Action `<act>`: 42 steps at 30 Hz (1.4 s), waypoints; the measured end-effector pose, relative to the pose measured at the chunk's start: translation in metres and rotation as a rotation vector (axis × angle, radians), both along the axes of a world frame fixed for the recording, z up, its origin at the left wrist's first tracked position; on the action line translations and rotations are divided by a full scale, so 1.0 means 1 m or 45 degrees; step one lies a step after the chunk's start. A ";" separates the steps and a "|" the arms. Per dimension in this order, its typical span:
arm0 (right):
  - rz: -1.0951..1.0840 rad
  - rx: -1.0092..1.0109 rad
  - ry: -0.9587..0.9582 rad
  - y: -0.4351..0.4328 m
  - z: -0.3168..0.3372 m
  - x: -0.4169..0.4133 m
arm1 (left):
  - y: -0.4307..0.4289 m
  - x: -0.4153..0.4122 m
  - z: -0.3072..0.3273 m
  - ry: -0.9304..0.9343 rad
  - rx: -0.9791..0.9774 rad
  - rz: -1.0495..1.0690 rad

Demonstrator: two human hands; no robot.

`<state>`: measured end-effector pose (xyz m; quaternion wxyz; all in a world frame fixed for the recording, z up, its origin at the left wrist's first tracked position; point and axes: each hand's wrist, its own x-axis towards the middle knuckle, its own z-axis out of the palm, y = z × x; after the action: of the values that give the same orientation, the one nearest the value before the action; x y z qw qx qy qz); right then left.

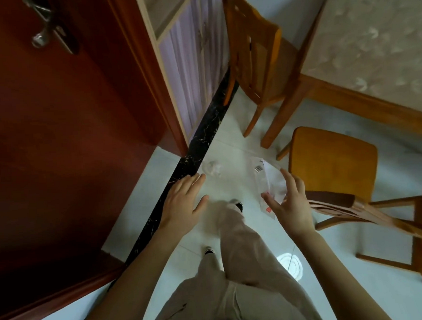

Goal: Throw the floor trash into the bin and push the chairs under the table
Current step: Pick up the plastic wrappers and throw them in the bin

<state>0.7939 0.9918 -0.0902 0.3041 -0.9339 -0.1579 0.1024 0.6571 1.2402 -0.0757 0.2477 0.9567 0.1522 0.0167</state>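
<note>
I look down past my legs at a pale tiled floor (229,159). My left hand (183,203) hangs with its grip wide and holding nothing, fingers spread over the dark floor strip (181,166). Just beyond its fingertips a crumpled clear wrapper (211,169) lies on the tiles. My right hand (289,202) is also spread wide, above a clear plastic bag (269,178) with a barcode label; whether it touches the bag I cannot tell. A chair (332,163) stands just right of that hand, pulled out from the surface (374,38). A second chair (253,50) stands farther off beside the surface's leg.
</note>
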 end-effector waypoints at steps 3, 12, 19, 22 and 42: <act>-0.001 0.015 0.042 0.018 -0.010 0.037 | 0.013 0.035 -0.012 0.059 -0.007 0.009; 0.027 -0.019 0.095 0.075 -0.064 0.146 | 0.047 0.138 -0.061 0.202 -0.088 0.060; -0.118 -0.063 0.134 0.116 -0.187 0.195 | 0.087 0.207 -0.187 0.312 -0.165 0.175; -0.159 -0.101 0.173 0.125 -0.263 0.210 | 0.106 0.228 -0.269 0.363 -0.211 0.218; 0.014 -0.217 0.309 0.141 -0.723 0.263 | 0.143 0.309 -0.781 0.727 -0.175 -0.161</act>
<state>1.0571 1.1328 -0.8133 0.2402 -0.9361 -0.1156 0.2293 0.9658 1.3837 -0.8568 0.2597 0.9112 0.1565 -0.2789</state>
